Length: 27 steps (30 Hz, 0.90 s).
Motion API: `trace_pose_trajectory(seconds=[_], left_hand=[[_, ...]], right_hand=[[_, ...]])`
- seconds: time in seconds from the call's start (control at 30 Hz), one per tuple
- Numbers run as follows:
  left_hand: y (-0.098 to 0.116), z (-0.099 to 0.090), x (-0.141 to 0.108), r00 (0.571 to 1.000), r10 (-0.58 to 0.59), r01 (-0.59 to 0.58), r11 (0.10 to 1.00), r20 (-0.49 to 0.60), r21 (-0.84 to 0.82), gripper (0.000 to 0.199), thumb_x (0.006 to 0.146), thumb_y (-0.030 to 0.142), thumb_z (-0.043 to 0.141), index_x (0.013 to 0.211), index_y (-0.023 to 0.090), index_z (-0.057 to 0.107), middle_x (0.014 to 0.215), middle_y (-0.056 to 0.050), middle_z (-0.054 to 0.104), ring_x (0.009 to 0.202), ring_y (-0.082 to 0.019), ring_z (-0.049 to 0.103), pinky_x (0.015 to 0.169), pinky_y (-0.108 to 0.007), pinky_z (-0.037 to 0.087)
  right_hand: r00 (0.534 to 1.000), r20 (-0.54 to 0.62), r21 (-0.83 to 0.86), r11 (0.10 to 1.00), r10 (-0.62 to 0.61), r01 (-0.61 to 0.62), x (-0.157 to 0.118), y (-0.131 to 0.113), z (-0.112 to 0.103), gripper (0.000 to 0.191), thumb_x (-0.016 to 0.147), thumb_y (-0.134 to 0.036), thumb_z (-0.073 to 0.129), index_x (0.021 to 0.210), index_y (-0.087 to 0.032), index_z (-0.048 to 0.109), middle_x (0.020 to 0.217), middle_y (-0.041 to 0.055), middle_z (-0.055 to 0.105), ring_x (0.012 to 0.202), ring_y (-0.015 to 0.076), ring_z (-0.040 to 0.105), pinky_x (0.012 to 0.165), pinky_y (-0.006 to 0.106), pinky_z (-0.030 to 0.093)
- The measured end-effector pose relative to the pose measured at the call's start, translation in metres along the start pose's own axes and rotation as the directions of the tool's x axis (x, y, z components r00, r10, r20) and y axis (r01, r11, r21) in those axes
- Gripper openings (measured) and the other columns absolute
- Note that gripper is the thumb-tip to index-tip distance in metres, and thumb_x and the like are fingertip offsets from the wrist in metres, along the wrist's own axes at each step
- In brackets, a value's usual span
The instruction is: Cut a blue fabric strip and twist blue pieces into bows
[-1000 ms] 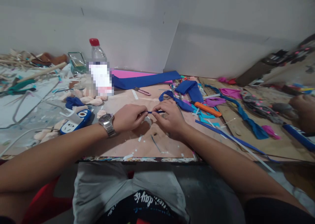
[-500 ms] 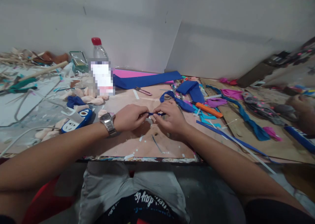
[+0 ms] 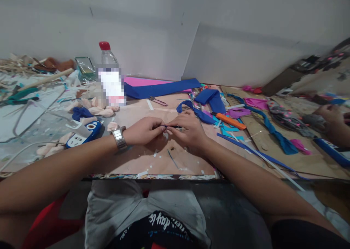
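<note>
Over the middle of the table, my left hand [image 3: 143, 131] and my right hand [image 3: 189, 130] meet with their fingertips together. Both pinch a narrow, dark blue strip [image 3: 165, 126], most of it hidden by the fingers. Just behind my right hand lies a loose blue fabric strip [image 3: 203, 115], partly curled. A wider blue band [image 3: 164, 89] stretches across the back of the table, with a small pink-handled cutting tool [image 3: 158, 101] in front of it. A thin dark sliver [image 3: 172, 158] and small white scraps lie below my hands.
To the left stand a blue-and-white glue-gun-like device [image 3: 84, 134] with a cord and a red-capped bottle [image 3: 108, 55]. An orange utility knife [image 3: 231, 121] lies right, among coloured scraps. Another person's hand [image 3: 328, 119] shows at the far right. The table's front edge [image 3: 164, 176] is near my lap.
My fingertips have come closer together, so less of the blue strip shows between them. The view has shifted very slightly. Surrounding objects stay put.
</note>
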<state>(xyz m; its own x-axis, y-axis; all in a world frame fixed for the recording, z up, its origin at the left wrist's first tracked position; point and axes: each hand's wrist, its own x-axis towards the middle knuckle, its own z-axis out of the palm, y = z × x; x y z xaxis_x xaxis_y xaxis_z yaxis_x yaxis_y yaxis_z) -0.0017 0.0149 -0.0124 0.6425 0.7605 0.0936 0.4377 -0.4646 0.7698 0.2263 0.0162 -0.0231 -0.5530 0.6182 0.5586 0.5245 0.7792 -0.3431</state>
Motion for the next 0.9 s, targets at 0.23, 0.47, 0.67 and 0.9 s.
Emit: trace_pose_trajectory(seconds=[0.23,0.47,0.67,0.9], left_hand=[[0.002,0.000,0.002,0.979,-0.130,0.189,0.873,0.158,-0.450,0.035,0.104,0.038,0.044,0.083,0.016,0.062,0.073,-0.006,0.069,0.062,-0.012,0.062,0.060,-0.024,0.048],[0.003,-0.001,0.000,0.998,-0.015,0.007,0.992,-0.065,-0.124,0.034,0.102,0.040,0.052,0.084,0.016,0.067,0.069,-0.001,0.067,0.063,-0.012,0.059,0.062,-0.024,0.044],[-0.004,0.004,-0.003,0.965,0.201,-0.115,0.900,-0.168,0.420,0.027,0.103,0.032,0.049,0.099,0.020,0.074,0.087,-0.004,0.077,0.076,-0.017,0.067,0.068,-0.028,0.042],[-0.007,0.005,-0.005,0.941,0.322,-0.199,0.779,-0.108,0.595,0.029,0.104,0.032,0.048,0.098,0.017,0.073,0.088,-0.007,0.077,0.080,-0.020,0.071,0.071,-0.030,0.046]], right_hand=[[0.999,0.037,-0.010,0.999,-0.032,0.032,0.002,-0.006,-0.006,0.015,0.099,-0.036,0.066,0.096,-0.029,0.079,0.090,0.0012,0.082,0.086,0.0218,0.072,0.103,0.049,0.032],[1.000,-0.012,-0.067,0.998,0.002,-0.003,0.000,-0.005,-0.005,0.015,0.098,-0.037,0.068,0.093,-0.026,0.076,0.089,0.0019,0.080,0.087,0.0222,0.069,0.103,0.048,0.031],[0.999,0.005,-0.029,0.999,0.034,-0.034,-0.002,-0.007,-0.002,0.014,0.099,-0.033,0.063,0.091,-0.024,0.071,0.089,0.0031,0.077,0.091,0.0231,0.066,0.100,0.046,0.033],[0.997,0.032,0.023,0.998,0.065,-0.066,-0.001,-0.011,-0.002,0.011,0.098,-0.026,0.058,0.091,-0.022,0.065,0.092,0.0043,0.074,0.094,0.0230,0.063,0.096,0.044,0.035]])
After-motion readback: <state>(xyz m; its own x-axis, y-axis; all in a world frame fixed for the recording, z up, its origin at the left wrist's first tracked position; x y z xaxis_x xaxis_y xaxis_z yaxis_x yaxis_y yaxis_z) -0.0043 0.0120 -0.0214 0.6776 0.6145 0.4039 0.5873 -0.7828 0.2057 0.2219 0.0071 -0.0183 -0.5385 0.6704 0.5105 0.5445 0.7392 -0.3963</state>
